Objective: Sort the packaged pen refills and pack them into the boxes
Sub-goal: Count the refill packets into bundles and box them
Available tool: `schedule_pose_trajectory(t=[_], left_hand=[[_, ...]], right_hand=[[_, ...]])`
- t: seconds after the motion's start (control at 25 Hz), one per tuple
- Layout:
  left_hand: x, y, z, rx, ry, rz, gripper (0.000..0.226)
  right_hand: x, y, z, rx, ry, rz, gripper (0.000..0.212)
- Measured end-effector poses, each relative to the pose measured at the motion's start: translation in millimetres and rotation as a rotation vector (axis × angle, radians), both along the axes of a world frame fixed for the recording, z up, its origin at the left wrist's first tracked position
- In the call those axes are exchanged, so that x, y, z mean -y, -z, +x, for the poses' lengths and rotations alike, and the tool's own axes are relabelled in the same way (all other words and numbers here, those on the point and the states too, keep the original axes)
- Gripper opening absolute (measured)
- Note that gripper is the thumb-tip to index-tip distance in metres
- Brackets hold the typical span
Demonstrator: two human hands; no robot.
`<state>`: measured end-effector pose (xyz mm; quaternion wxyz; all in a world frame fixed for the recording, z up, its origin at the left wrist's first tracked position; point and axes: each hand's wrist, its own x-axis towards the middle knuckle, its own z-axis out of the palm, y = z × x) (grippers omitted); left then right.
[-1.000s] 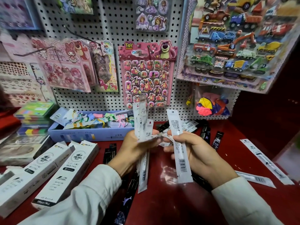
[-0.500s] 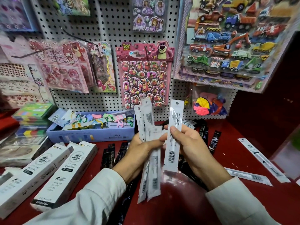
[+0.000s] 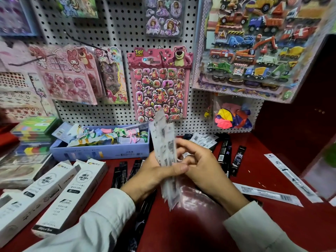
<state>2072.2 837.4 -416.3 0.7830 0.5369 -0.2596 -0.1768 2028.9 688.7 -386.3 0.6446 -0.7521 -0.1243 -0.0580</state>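
Note:
My left hand point(image 3: 154, 172) grips an upright bundle of white packaged pen refills point(image 3: 166, 153), blurred by motion, its thumb across their front. My right hand point(image 3: 203, 164) sits just right of the bundle with fingers curled against it; whether it pinches a pack I cannot tell. Two white refill boxes point(image 3: 72, 195) point(image 3: 31, 199) lie at the lower left with their far flaps open. Black refill packs point(image 3: 123, 173) lie beside the boxes and more of them point(image 3: 224, 153) to the right. Loose white refill packs point(image 3: 269, 194) point(image 3: 291, 177) lie on the red table at right.
A blue tray point(image 3: 101, 151) of pastel items stands at the back by a pegboard point(image 3: 112, 24) hung with sticker sheets. Stacked coloured pads point(image 3: 34, 128) sit at the far left. A dark red wall point(image 3: 300, 115) closes the right side. More white packs point(image 3: 203, 139) lie behind my hands.
My right hand carried its single white refill pack leftward and joined it to the bundle in my left hand; the two hands are now together at the bundle.

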Motion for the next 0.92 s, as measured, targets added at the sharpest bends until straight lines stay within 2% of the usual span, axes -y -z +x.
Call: schedule_pose_trajectory(t=[0.08,0.16,0.24,0.32,0.4,0.56,0.64,0.72,0.84,0.92], left_hand=[[2.1,4.7,-1.6,0.036,-0.007,0.065,0.045],[7.2,3.9,-1.7,0.077,-0.143,0.108,0.042],[10.2,4.6,-0.1,0.087,-0.256,0.118,0.042],[10.5,12.9,1.4,0.092,-0.28,0.186,0.05],[10.9,22.6,-1.3,0.087,-0.266,0.292,0.053],[15.4,35.2,-4.8,0.03,-0.219,0.381,0.041],[19.2,34.7,-9.2,0.008,-0.174,0.419,0.033],[21.7,25.8,-15.5,-0.047,-0.101,0.387,0.031],[17.1,2.7,-25.3,-0.194,0.288,0.268,0.03],[7.5,-11.3,-31.8,-0.21,0.479,0.338,0.023]], right_hand=[[5.0,-0.3,1.2,-0.045,0.016,0.023,0.067],[9.1,-1.3,3.3,-0.058,0.127,0.078,0.062],[14.3,-2.5,7.1,-0.004,0.265,0.046,0.058],[18.2,-0.9,11.6,-0.002,0.325,0.034,0.059],[22.1,4.3,14.0,-0.061,0.321,0.033,0.06],[24.3,8.6,13.9,-0.193,0.203,0.025,0.062],[24.3,7.3,11.3,-0.249,0.058,0.125,0.062],[24.7,6.6,6.1,-0.278,-0.114,0.24,0.051],[32.0,5.1,-1.1,-0.318,-0.328,0.352,0.038],[21.2,6.9,-2.0,-0.319,-0.437,0.37,0.029]])
